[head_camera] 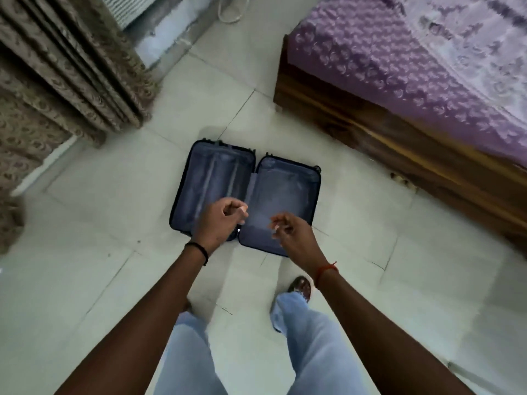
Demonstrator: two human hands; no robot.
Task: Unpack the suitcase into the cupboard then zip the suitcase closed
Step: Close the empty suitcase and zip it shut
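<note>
The suitcase (228,189) lies open on the floor (99,218), both halves showing only lining. Left hand (219,220) and right hand (291,235) hover apart above it, fingers loosely curled, holding nothing.

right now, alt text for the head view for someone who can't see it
An open suitcase lies flat on the tiled floor, both halves showing bare blue lining. The left hand and right hand are above it with loosely curled fingers, holding nothing; a purple-covered bed stands at right.

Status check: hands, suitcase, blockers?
Both hands, left and right, loosely curled, empty, above suitcase. Suitcase open flat on floor, no loose items visible inside. Nothing blocking.
</note>
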